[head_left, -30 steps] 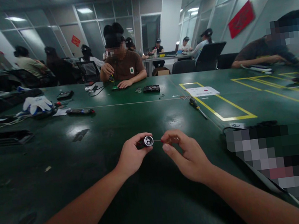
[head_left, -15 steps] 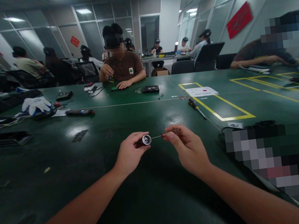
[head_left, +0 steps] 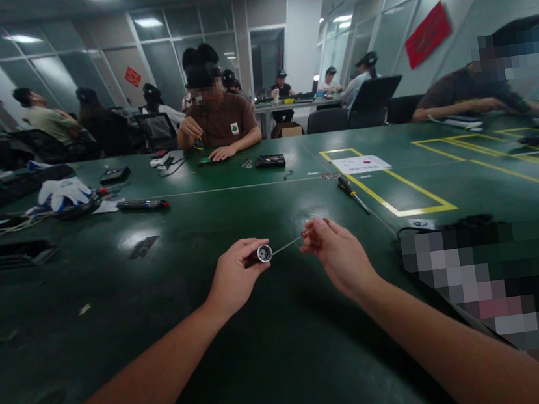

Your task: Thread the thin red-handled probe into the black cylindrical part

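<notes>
My left hand [head_left: 237, 275] is closed around a small dark cylinder [head_left: 264, 253], whose silvery round open end faces me. Dark details show inside that rim, too small to make out. Between thumb and fingers my right hand [head_left: 337, 251] pinches the reddish handle of a thin screwdriver [head_left: 288, 245]. Its slim metal shaft slants down leftward, and the tip is at the right edge of the cylinder's rim. Whether the tip touches the rim or goes inside, I cannot tell. Both hands are above the green tabletop [head_left: 269, 359].
A larger screwdriver [head_left: 353, 194] lies beyond my right hand, beside yellow tape [head_left: 426, 196] and a white sheet [head_left: 362, 164]. Left stand white gloves [head_left: 65, 193], a dark pen-shaped tool [head_left: 142, 205] and a black tray [head_left: 8, 254]. A person [head_left: 220, 119] works opposite.
My right hand has shifted its fingers on the screwdriver, and the handle end has risen, so the shaft slants more steeply. My left hand keeps the cylinder nearly in place.
</notes>
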Action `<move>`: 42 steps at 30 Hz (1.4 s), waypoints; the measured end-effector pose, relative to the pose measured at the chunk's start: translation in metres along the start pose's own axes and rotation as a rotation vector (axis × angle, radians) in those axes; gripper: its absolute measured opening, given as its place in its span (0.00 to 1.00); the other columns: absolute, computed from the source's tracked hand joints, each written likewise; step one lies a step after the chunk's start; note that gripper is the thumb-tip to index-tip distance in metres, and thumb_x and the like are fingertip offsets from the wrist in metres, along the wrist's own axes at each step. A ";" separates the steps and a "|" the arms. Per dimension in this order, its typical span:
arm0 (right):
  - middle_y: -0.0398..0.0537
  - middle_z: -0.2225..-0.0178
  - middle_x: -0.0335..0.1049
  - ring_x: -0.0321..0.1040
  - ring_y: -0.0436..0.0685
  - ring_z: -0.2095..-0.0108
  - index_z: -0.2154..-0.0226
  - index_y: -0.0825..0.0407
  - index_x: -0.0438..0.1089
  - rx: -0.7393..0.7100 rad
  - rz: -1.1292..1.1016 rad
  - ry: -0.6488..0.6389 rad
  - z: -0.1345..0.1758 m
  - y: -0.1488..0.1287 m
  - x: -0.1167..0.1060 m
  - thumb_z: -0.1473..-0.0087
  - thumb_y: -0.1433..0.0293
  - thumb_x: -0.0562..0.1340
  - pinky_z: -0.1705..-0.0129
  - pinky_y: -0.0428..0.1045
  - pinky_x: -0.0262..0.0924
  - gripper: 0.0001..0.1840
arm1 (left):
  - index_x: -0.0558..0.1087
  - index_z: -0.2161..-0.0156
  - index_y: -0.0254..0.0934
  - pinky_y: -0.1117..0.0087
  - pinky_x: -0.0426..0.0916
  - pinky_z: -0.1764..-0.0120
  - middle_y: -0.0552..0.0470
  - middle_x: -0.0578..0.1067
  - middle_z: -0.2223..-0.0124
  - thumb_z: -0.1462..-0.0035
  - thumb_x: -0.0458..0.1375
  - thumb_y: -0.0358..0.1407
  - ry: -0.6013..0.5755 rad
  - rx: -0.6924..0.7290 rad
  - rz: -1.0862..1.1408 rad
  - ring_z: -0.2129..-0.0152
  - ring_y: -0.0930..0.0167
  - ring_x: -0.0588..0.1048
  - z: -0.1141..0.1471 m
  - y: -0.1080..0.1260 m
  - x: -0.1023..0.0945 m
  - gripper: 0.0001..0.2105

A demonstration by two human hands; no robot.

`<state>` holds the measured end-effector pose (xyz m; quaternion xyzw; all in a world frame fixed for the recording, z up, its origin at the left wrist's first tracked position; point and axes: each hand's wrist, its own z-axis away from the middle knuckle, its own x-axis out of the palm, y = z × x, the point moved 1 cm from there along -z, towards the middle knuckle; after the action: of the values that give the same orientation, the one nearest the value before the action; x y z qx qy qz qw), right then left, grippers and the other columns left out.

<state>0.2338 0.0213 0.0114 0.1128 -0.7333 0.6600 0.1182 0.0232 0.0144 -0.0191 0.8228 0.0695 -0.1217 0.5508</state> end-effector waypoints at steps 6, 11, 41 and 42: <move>0.45 0.66 0.73 0.72 0.55 0.65 0.60 0.49 0.72 -0.239 0.316 -0.043 0.010 -0.004 0.003 0.36 0.56 0.60 0.58 0.53 0.66 0.14 | 0.79 0.49 0.42 0.59 0.73 0.45 0.49 0.76 0.48 0.48 0.65 0.23 0.010 0.001 -0.018 0.52 0.67 0.77 0.001 0.005 -0.002 0.21; 0.46 0.65 0.74 0.74 0.56 0.63 0.58 0.49 0.69 -0.311 0.518 -0.067 0.018 -0.011 0.007 0.34 0.58 0.57 0.57 0.53 0.66 0.13 | 0.79 0.49 0.41 0.60 0.73 0.45 0.49 0.76 0.49 0.47 0.65 0.23 0.001 0.004 -0.037 0.52 0.67 0.77 0.002 0.011 -0.002 0.21; 0.47 0.61 0.78 0.78 0.58 0.59 0.54 0.46 0.70 -0.293 0.603 -0.204 0.023 -0.005 0.008 0.33 0.60 0.59 0.54 0.55 0.69 0.11 | 0.80 0.52 0.41 0.59 0.73 0.47 0.48 0.77 0.50 0.49 0.64 0.24 0.022 0.018 -0.082 0.53 0.65 0.77 -0.001 -0.001 -0.005 0.19; 0.47 0.61 0.78 0.78 0.58 0.59 0.54 0.46 0.70 -0.292 0.615 -0.205 0.023 -0.004 0.009 0.33 0.60 0.58 0.54 0.54 0.68 0.10 | 0.80 0.53 0.41 0.59 0.73 0.47 0.48 0.77 0.50 0.49 0.64 0.24 0.024 0.019 -0.088 0.53 0.65 0.77 -0.001 -0.001 -0.005 0.18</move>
<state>0.2265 -0.0024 0.0160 -0.0656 -0.8277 0.5380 -0.1456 0.0179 0.0161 -0.0179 0.8257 0.1109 -0.1364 0.5361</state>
